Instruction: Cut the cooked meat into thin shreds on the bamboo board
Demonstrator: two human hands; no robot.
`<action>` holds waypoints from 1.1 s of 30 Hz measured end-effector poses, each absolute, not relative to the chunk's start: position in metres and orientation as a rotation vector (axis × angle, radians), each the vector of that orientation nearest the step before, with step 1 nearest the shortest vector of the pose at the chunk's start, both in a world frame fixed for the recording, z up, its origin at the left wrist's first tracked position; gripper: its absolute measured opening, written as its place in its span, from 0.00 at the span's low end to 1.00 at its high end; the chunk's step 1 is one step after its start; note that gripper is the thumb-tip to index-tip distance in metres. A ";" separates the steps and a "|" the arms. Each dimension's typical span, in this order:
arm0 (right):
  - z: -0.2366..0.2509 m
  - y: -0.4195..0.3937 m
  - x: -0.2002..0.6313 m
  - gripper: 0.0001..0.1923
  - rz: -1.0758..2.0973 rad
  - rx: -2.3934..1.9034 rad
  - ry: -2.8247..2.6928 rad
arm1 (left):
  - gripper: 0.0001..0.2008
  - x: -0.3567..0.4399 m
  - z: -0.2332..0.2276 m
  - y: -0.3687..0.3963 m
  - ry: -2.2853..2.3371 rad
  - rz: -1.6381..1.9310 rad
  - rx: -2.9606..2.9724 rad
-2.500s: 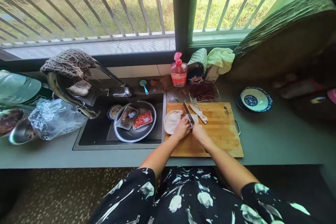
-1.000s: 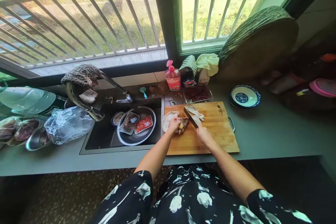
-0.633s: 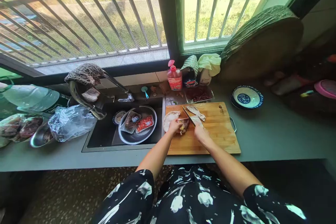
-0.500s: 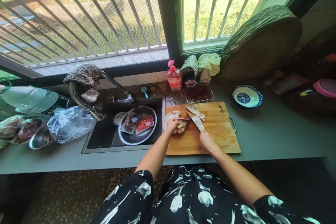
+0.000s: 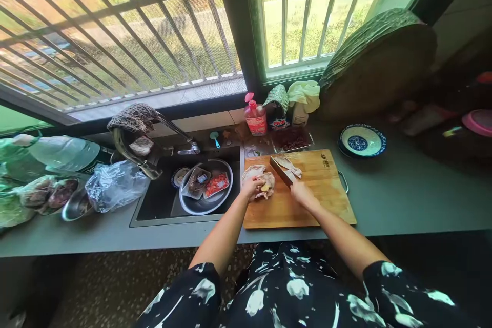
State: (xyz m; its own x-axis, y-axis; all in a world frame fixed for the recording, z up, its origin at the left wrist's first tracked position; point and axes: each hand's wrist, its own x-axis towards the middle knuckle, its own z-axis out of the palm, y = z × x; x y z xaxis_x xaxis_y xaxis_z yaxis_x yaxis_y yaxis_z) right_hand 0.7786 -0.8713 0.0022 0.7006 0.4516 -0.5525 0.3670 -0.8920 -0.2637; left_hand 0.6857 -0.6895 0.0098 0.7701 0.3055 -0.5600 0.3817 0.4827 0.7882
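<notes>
On a rectangular bamboo cutting board (image 5: 307, 205) with a metal end handle, the left hand (image 5: 250, 187) curls its fingers over a lumpy, pale-and-brown piece of meat (image 5: 266, 183) near the board's far left corner, pinning it down. The right hand (image 5: 302, 193) is wrapped closed around the handle of a broad, flat-bladed cleaver (image 5: 280, 170), whose blade lies just right of the meat. A pale, round flat slab (image 5: 251, 170) lies at the board's left edge and a thin, tapered strip (image 5: 291, 165) lies beyond the blade. The board rests on a smooth grey desk (image 5: 403, 195), right of a dark sink (image 5: 154, 200) holding a round steel basin (image 5: 205, 200).
</notes>
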 end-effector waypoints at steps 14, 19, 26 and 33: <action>0.014 -0.934 0.777 0.17 0.739 -2.841 -0.576 | 0.11 0.666 -0.038 -0.745 -0.083 -0.021 2.439; 0.023 -0.928 0.754 0.17 0.776 -2.823 -0.788 | 0.13 0.653 -0.051 -0.749 0.243 0.237 2.490; 0.022 -0.919 0.747 0.18 0.841 -2.762 -1.002 | 0.18 0.680 -0.058 -0.761 0.597 0.100 2.405; 0.010 -0.917 0.744 0.19 0.937 -2.807 -0.799 | 0.14 0.694 -0.055 -0.755 0.354 0.121 2.451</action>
State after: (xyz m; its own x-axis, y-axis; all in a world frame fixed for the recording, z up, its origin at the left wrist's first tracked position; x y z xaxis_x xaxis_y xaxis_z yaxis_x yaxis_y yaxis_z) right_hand 0.7441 -0.9169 0.0103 0.6775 0.5001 -0.5393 0.4533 -0.8614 -0.2292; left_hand 0.6942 -0.7545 -0.0547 0.9592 0.2826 -0.0017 0.2226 -0.7519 0.6206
